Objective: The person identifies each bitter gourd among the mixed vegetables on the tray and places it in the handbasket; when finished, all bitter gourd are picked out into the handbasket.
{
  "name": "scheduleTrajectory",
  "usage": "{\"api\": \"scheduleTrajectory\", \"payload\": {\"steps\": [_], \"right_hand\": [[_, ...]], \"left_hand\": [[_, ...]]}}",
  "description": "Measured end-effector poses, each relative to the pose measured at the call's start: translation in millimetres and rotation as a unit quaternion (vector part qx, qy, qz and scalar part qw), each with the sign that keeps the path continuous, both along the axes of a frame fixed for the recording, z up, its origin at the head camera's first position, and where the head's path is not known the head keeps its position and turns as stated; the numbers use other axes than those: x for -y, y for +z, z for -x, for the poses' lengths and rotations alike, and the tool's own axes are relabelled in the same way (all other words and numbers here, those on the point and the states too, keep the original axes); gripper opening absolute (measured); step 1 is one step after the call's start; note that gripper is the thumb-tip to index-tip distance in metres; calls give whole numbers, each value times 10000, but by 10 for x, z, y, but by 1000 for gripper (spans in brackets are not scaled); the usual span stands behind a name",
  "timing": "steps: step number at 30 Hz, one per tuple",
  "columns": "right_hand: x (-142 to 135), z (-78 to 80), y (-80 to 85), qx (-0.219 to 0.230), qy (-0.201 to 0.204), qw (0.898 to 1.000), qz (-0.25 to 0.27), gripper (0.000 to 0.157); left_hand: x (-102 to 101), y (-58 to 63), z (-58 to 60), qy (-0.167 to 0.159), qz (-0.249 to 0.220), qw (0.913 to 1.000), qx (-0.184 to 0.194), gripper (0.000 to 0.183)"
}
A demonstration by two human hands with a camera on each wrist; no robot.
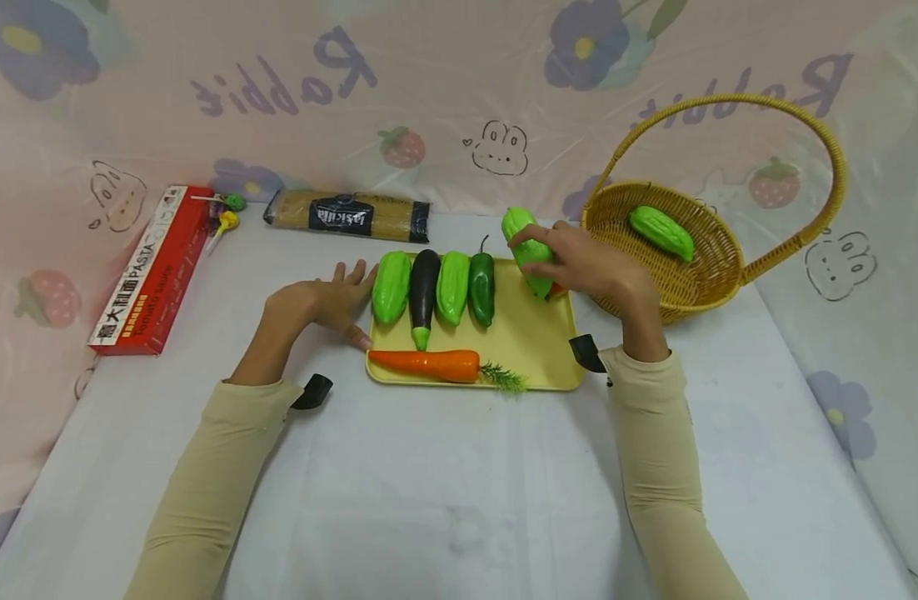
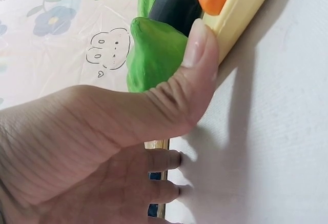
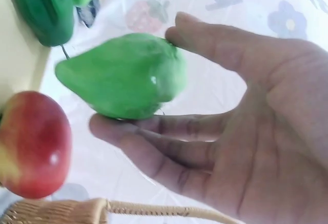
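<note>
My right hand (image 1: 594,262) pinches a light green bitter melon (image 3: 123,78) between thumb and fingers, over the far right part of a yellow tray (image 1: 537,350). Partly hidden under it in the head view is a red apple (image 3: 38,144). At the tray's left edge my left hand (image 1: 320,304) has its fingers spread, its thumb touching the front left rim. Side by side on the tray lie a bitter melon (image 1: 391,287), an eggplant (image 1: 425,287), another bitter melon (image 1: 453,287) and a dark green pepper (image 1: 481,292). A carrot (image 1: 429,364) lies along the front.
Right of the tray stands a wicker basket (image 1: 669,304) with a tall handle, holding one bitter melon (image 1: 661,232). Behind the tray is a pasta packet (image 1: 346,217). Far left are a red pasta box (image 1: 147,271) and some lollipops (image 1: 227,219).
</note>
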State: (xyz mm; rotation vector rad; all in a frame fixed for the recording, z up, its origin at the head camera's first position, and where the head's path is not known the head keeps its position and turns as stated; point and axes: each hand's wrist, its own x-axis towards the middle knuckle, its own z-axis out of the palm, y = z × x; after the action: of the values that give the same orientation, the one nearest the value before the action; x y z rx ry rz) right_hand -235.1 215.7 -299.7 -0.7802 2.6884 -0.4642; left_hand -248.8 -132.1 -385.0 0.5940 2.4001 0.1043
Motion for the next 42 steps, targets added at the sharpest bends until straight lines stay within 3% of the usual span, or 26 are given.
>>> {"api": "scheduleTrajectory", "payload": {"steps": [3,13,19,27,33,42], "right_hand": [[-64,-20,58,-387,-134,9991,-64,40],[-370,-76,213,-1191,-555,9895,607,44],[-616,-124,272,-1513,-1236,9761,949,44],[-970,-143,274,-1769,-2264,9534,917,54],[-1222,-52,167,-1560,-2978,9394,667,51],[-1449,213,-297,-820,-3000,9503,145,43]], "left_hand": [[2,-4,8,-10,42,10000,-40,124],[-3,-10,18,-15,27,10000,-37,124],[-17,5,18,-18,7,10000,-34,124],[-24,-6,14,4,8,10000,0,125],[-23,-15,11,42,36,10000,19,126],[-24,-25,14,23,75,10000,-6,126]]}}
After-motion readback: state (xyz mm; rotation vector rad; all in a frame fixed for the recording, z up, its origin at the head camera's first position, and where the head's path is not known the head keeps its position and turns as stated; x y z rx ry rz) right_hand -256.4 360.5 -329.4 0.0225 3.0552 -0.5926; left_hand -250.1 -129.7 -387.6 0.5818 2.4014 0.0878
